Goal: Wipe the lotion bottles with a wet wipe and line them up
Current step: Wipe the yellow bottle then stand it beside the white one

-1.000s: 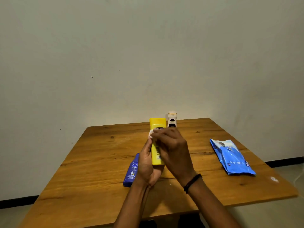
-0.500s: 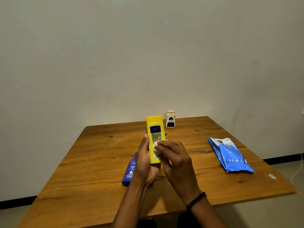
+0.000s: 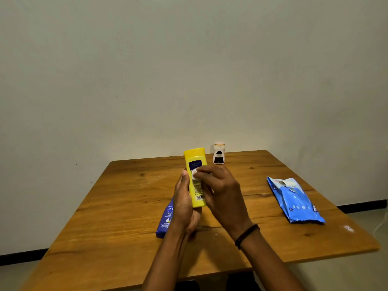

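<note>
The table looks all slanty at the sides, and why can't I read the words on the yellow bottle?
Head view: the wide-angle lens splays the side edges of the brown wooden table outward. Head view again: the label of the tall yellow plastic bottle, held in the left hand with the right hand pressing a small white wipe on it, is soft and too small to read.

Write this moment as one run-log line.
left hand: holds yellow bottle | right hand: holds wipe against it | blue bottle: lying on table
</note>
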